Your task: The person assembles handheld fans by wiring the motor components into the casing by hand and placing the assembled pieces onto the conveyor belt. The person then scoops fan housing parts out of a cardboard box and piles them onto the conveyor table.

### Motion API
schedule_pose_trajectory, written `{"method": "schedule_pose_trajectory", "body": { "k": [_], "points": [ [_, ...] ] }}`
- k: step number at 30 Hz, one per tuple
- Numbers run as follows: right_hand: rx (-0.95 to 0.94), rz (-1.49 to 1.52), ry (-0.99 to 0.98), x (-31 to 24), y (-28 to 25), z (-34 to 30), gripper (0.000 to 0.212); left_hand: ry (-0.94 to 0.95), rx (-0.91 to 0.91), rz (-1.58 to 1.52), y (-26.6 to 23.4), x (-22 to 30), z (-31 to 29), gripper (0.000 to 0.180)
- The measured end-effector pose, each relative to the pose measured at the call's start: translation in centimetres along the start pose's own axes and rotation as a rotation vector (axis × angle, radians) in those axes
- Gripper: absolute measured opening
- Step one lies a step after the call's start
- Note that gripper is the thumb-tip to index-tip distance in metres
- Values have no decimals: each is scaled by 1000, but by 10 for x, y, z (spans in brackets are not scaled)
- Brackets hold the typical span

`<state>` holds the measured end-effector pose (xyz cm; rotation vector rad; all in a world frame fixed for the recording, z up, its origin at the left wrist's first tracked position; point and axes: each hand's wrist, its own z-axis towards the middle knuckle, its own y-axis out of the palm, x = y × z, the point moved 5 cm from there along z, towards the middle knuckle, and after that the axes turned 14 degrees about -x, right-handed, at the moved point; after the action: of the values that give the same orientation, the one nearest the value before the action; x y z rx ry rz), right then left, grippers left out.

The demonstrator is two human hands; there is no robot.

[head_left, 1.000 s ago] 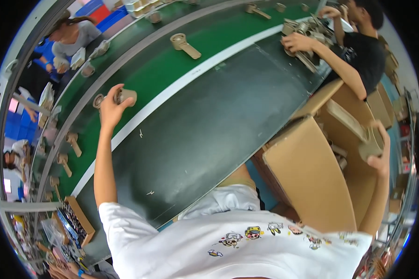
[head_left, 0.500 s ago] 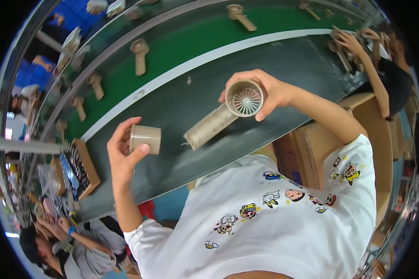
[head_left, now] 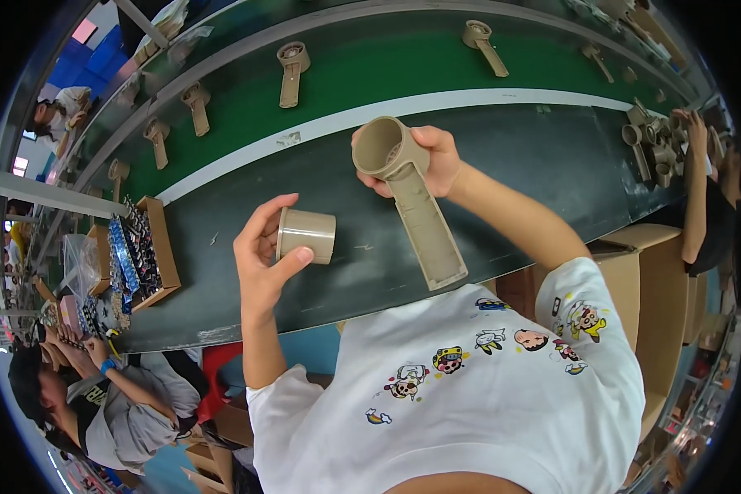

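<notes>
My left hand (head_left: 263, 255) is closed around a short beige plastic cylinder (head_left: 311, 236) with a flared rim, its thumb along the lower side. The part is held sideways above the dark work surface (head_left: 354, 284). My right hand (head_left: 440, 160) grips a beige handheld fan housing (head_left: 426, 222) by its round head. The open mouth of the head (head_left: 379, 148) points up toward me, and part of a grille shows inside. The hollow handle hangs down toward my shirt, its inner side facing up. The two parts are apart.
Similar fan housings (head_left: 291, 74) stand spaced along the green belt (head_left: 354, 62) beyond a white strip. At left, a cardboard box (head_left: 165, 255) holds dark and blue strip-like items. More housings (head_left: 654, 148) lie piled at right by a co-worker's arm (head_left: 697, 185). Another person (head_left: 123, 403) sits at left.
My right hand has turned the fan housing, so its handle swings from lower left to lower right and shows its hollow side. The left hand still holds the cylinder. The view has shifted.
</notes>
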<state>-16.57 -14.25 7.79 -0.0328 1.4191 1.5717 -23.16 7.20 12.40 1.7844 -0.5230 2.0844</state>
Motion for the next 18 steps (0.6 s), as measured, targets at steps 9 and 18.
{"method": "schedule_pose_trajectory", "body": {
  "k": [9, 18],
  "points": [
    [428, -464, -308, 4, 29, -18, 58, 3, 24, -112, 6, -23, 20, 64],
    [679, -1583, -242, -16, 76, -38, 73, 20, 88, -237, 2, -40, 28, 88]
  ]
}}
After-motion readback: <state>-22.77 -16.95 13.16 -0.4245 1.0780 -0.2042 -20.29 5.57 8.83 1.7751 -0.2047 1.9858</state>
